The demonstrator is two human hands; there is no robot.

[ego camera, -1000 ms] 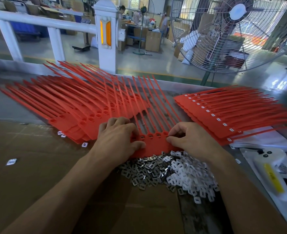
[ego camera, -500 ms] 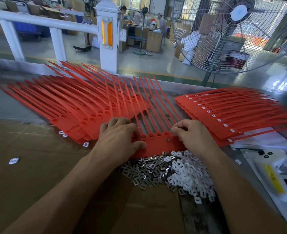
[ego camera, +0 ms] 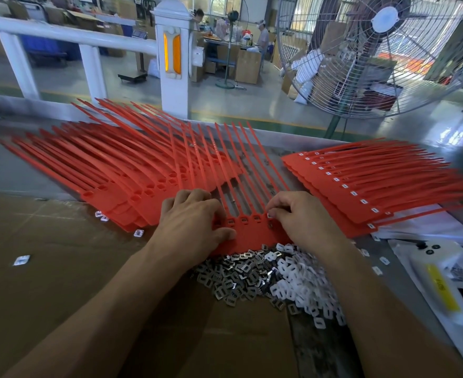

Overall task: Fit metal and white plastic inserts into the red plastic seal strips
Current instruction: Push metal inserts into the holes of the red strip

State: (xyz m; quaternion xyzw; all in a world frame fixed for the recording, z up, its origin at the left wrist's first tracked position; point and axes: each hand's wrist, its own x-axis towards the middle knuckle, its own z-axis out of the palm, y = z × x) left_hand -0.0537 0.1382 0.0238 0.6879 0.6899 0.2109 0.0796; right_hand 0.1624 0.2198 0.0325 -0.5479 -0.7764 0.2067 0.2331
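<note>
A joined set of red seal strips point(ego camera: 252, 236) lies in the middle, tails pointing away from me. My left hand point(ego camera: 192, 222) grips its left end, thumb pressed on the flat tab and fingers curled over the sockets. Fingertips of my right hand point(ego camera: 304, 219) pinch a small insert at the rightmost socket; I cannot tell whether it is metal or white. Just in front of the strips lies a pile of metal inserts point(ego camera: 233, 274) beside a pile of white plastic inserts point(ego camera: 301, 279).
A fanned stack of red strips with bare sockets point(ego camera: 115, 170) lies left; a stack with white inserts fitted point(ego camera: 374, 184) lies right. Brown cardboard point(ego camera: 47, 268) carries stray inserts point(ego camera: 21, 260). A white device with a yellow label point(ego camera: 442, 282) sits at right, a large fan point(ego camera: 374, 50) beyond the table.
My right hand has lifted from the strip's near edge by the piles to the row of sockets, fingertips now at the rightmost one. My left hand has stayed in place.
</note>
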